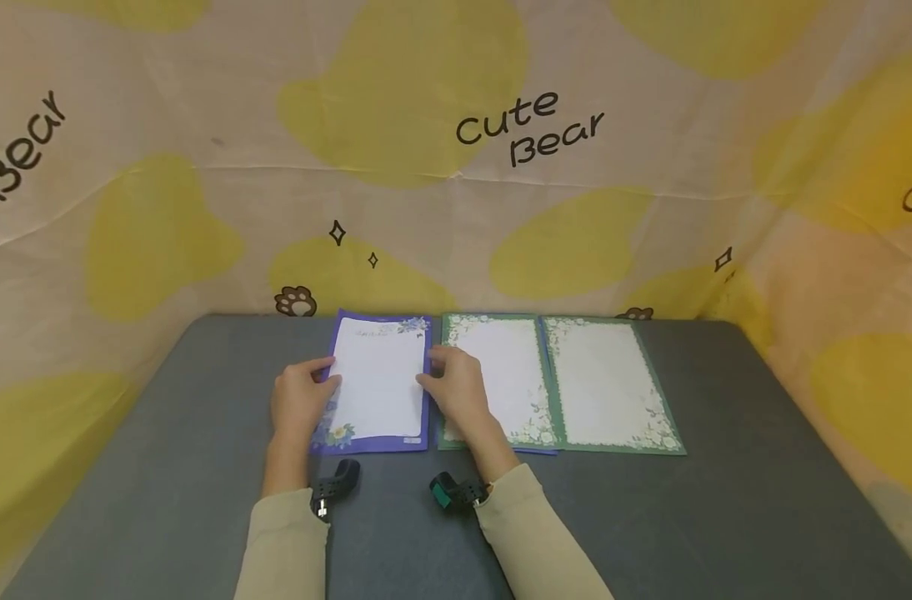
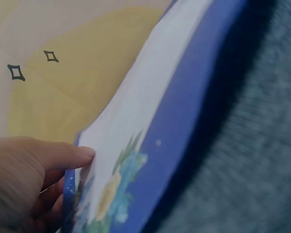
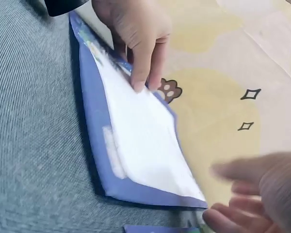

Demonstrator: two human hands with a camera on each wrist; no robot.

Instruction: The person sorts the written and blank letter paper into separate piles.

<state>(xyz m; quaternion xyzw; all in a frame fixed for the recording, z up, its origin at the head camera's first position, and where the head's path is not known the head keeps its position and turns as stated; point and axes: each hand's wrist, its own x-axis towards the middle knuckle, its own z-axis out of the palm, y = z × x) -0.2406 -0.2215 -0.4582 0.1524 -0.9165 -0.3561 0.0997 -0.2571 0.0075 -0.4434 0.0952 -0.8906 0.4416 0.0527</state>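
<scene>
A sheet of stationery paper (image 1: 377, 383) with a purple-blue border and corner flowers stands in front of me, bowed slightly, with a dark shadow along its near edge. My left hand (image 1: 297, 397) pinches its left edge, thumb (image 2: 85, 153) on the white face and fingers behind. At the right edge is my right hand (image 1: 458, 390); in the right wrist view its thumb and fingers (image 3: 225, 221) are spread apart, just off the sheet's corner. Under my right forearm lies a green-bordered sheet (image 1: 493, 375) with white flowers.
A second green-bordered sheet (image 1: 602, 379) lies to the right, beside the first. Blue edges (image 1: 537, 452) peek out under the green sheets. The dark grey table (image 1: 163, 500) meets a patterned cloth (image 1: 396, 125) at the back. Each wrist wears a black camera mount.
</scene>
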